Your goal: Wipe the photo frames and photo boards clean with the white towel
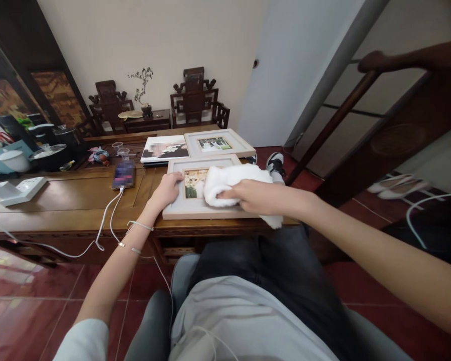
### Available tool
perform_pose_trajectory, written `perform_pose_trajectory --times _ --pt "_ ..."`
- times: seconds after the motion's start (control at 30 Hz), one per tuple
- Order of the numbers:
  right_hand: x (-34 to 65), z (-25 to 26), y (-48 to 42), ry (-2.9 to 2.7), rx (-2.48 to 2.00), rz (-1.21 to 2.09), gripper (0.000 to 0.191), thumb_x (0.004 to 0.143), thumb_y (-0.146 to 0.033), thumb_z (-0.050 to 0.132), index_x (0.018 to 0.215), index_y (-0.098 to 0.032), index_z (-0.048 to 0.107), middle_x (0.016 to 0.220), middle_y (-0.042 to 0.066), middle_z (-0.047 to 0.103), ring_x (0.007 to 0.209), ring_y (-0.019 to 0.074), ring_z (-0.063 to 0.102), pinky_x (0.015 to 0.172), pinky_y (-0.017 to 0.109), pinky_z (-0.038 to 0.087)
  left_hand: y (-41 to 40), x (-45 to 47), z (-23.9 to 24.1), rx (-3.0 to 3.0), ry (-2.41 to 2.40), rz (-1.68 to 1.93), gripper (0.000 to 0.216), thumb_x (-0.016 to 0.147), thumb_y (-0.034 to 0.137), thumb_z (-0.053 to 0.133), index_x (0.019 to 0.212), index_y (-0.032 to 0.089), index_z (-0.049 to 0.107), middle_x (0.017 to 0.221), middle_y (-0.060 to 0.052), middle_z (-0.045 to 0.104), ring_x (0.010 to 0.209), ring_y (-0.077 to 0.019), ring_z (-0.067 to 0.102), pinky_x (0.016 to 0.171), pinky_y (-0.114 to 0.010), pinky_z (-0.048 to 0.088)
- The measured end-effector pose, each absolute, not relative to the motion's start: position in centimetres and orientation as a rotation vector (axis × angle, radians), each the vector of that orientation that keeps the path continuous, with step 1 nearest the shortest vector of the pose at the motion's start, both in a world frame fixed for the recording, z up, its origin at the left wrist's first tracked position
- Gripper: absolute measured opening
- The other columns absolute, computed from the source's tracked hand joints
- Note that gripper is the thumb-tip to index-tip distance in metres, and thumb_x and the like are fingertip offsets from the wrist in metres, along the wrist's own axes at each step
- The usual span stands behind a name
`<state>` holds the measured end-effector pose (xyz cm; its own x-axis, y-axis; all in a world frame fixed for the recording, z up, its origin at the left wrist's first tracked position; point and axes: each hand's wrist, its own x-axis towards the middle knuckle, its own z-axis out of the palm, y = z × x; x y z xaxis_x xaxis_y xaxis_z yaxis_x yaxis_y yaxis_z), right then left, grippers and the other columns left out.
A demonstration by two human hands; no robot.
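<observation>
Red floor (56,283), pale wall (210,35)

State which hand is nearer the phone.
Left: the left hand is on the picture frame, right of the phone; the right hand grips the white cloth, farther right.

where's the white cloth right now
In the head view, the white cloth is just right of centre, bunched in the right hand over the right part of the nearer picture frame.

Bunched white cloth (240,174), pale frame (193,207) beneath, flat
</observation>
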<state>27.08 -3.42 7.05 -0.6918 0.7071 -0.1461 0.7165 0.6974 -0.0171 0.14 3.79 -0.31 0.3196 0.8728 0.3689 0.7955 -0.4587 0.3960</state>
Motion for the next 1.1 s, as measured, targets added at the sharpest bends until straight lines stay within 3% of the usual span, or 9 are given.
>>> perform_pose_trajectory --times 0.13,0.23,0.4,0.57,0.73,0.83,0.9,1.0,1.1 --pt "26.1 4.0 2.3 2.819 1.347 0.345 0.070 0.080 0.004 0.044 0.142 -0.020 0.063 0.154 0.017 0.052 0.135 0.0347 0.053 0.108 0.046 0.041 4.0 0.1 -0.2 2.440 1.537 0.828 0.055 0.075 -0.005 0.045 0.112 0.016 0.079 0.131 -0.010 0.072 0.130 -0.0239 0.064 0.120 -0.041 0.043" --pt "25.9 2.8 5.5 2.784 1.372 0.520 0.064 0.086 0.002 0.041 0.145 -0.016 0.059 0.164 0.018 0.038 0.147 0.0394 0.036 0.114 0.053 0.033 4.3 0.1 -0.3 2.433 1.537 0.839 0.055 0.075 -0.005 0.045 0.113 0.017 0.079 0.130 -0.009 0.073 0.130 -0.0241 0.065 0.119 -0.043 0.044" --pt "25.7 3.5 3.7 2.767 1.278 0.401 0.063 0.082 -0.001 0.045 0.139 -0.018 0.064 0.155 0.016 0.052 0.131 0.0363 0.053 0.103 0.047 0.041 4.5 0.2 -0.5 2.417 1.548 0.869 0.054 0.076 -0.004 0.045 0.112 0.017 0.078 0.129 -0.008 0.074 0.129 -0.0226 0.065 0.119 -0.042 0.044" --pt "26.1 8.2 -4.4 2.677 1.151 -0.070 0.058 0.082 0.000 0.045 0.127 -0.022 0.074 0.113 0.014 0.076 0.097 0.0257 0.071 0.077 0.031 0.047 3.9 0.5 -0.3 2.413 1.582 0.871 0.051 0.079 -0.005 0.044 0.111 0.015 0.077 0.129 -0.010 0.074 0.128 -0.0223 0.065 0.119 -0.038 0.044" --pt "25.2 9.4 -6.9 2.698 1.089 -0.203 0.066 0.081 0.000 0.044 0.137 -0.025 0.068 0.115 0.014 0.075 0.100 0.0258 0.072 0.078 0.031 0.049 3.6 0.5 -0.2 2.428 1.602 0.877 0.052 0.080 -0.005 0.044 0.113 0.017 0.077 0.130 -0.008 0.074 0.128 -0.0226 0.065 0.118 -0.040 0.045" --pt "24.5 6.6 -3.7 2.817 1.142 -0.089 0.073 0.079 0.003 0.042 0.143 -0.026 0.063 0.140 0.015 0.065 0.126 0.0317 0.062 0.097 0.040 0.050 3.8 0.4 -0.3 2.437 1.575 0.860 0.052 0.078 -0.005 0.044 0.113 0.015 0.077 0.132 -0.011 0.072 0.129 -0.0237 0.065 0.119 -0.040 0.044" --pt "24.2 4.5 -0.6 2.855 1.270 0.072 0.079 0.076 0.005 0.044 0.147 -0.026 0.059 0.160 0.012 0.047 0.146 0.0392 0.042 0.110 0.057 0.041 4.0 0.3 -0.3 2.436 1.561 0.848 0.053 0.078 -0.005 0.044 0.113 0.014 0.078 0.132 -0.012 0.071 0.130 -0.0237 0.064 0.119 -0.039 0.044" --pt "23.6 2.8 3.9 2.834 1.406 0.245 0.083 0.076 0.006 0.045 0.152 -0.025 0.052 0.170 0.011 0.028 0.153 0.0479 0.019 0.110 0.080 0.026 4.1 0.1 -0.3 2.438 1.548 0.847 0.053 0.078 -0.005 0.043 0.114 0.014 0.077 0.132 -0.012 0.071 0.130 -0.0237 0.064 0.118 -0.040 0.045" --pt "22.7 2.8 6.4 2.808 1.425 0.241 0.079 0.078 0.005 0.045 0.152 -0.023 0.052 0.170 0.012 0.025 0.153 0.0485 0.019 0.110 0.080 0.024 4.1 0.1 -0.2 2.461 1.552 0.832 0.053 0.078 -0.005 0.044 0.114 0.014 0.078 0.132 -0.012 0.071 0.129 -0.0245 0.065 0.118 -0.042 0.045"
